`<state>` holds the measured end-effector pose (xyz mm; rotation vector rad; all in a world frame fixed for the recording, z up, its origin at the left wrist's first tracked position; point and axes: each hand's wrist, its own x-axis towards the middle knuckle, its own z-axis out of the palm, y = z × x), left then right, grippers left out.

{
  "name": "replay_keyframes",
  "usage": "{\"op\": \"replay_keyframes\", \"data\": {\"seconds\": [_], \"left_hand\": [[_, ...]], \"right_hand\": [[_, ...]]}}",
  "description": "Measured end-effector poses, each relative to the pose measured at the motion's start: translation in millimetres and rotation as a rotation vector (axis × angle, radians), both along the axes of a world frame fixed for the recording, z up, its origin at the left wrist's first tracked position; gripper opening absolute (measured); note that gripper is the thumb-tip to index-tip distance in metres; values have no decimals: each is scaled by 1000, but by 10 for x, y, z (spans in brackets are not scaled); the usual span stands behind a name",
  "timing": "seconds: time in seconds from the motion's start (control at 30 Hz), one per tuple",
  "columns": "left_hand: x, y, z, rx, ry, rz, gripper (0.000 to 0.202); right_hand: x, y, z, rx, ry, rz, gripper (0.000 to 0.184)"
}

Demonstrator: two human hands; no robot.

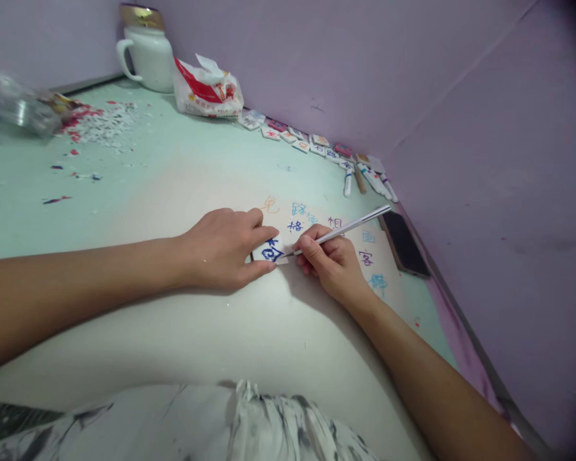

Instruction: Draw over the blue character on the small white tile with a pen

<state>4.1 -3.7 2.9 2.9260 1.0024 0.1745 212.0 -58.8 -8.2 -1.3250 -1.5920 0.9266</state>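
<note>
My left hand (225, 246) pinches a small white tile (269, 250) with a dark blue painted character, pressing it flat on the pale green table (182, 179). My right hand (331, 259) grips a thin silver metal tool (350, 226) like a pen, its tip touching the tile's right edge. Coloured characters (297, 218) are painted on the table just beyond both hands.
A black phone (404, 243) lies to the right near the purple wall. A row of painted tiles (307, 142) and paint pens (372, 179) lines the wall. At the back stand a white jug (148, 54), a plastic bag (208, 89), white and red scrapings (100, 121) and crumpled plastic (19, 109).
</note>
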Motion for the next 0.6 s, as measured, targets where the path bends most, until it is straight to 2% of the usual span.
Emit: {"op": "replay_keyframes", "data": {"seconds": [0.3,0.6], "left_hand": [[1,-7,0,16,-3,7,50],[-8,1,12,6,12,15,50]], "right_hand": [[12,-11,0,-66,12,14,54],[-19,-9,20,13,20,13,51]]}}
